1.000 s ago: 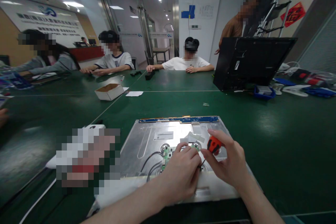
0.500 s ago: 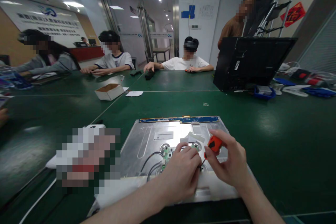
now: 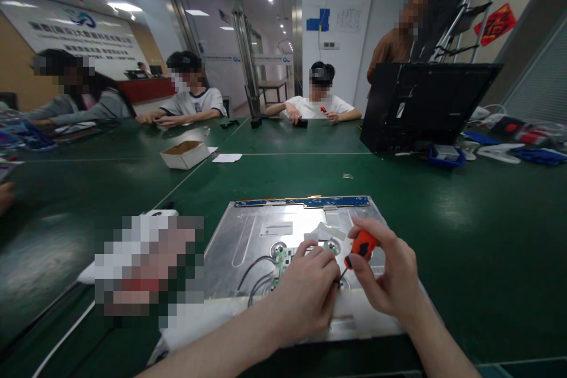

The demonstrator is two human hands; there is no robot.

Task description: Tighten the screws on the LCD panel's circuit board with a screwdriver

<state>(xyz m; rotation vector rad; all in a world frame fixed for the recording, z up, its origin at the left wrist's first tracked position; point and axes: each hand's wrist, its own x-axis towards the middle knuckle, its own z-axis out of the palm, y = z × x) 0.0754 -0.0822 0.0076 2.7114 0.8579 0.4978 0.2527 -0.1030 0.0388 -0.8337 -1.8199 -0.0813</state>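
A metal display panel (image 3: 248, 236) lies back side up in front of me, with a blue circuit strip (image 3: 305, 203) along its far edge. My right hand (image 3: 390, 274) pinches the orange-and-black handle of a screwdriver (image 3: 364, 244) between thumb and fingers. Its thin shaft slants down to the left, toward the fingers of my left hand (image 3: 305, 289). That hand is curled over a green circuit board (image 3: 280, 263), covering much of it; what its fingertips hold is hidden. Dark cables (image 3: 254, 264) loop out from the board's left side.
To the left lie a white device (image 3: 146, 236) and a blurred-out item, with a white cable (image 3: 66, 336). A small open box (image 3: 185, 155) stands farther off. A black monitor (image 3: 425, 106) is at back right. Several people sit across the green table (image 3: 487, 236); one stands.
My right hand has turned the screwdriver handle slightly, its black markings shifting. My left hand stays in place. Across the table, the person in white has drawn one arm inward with a dark object.
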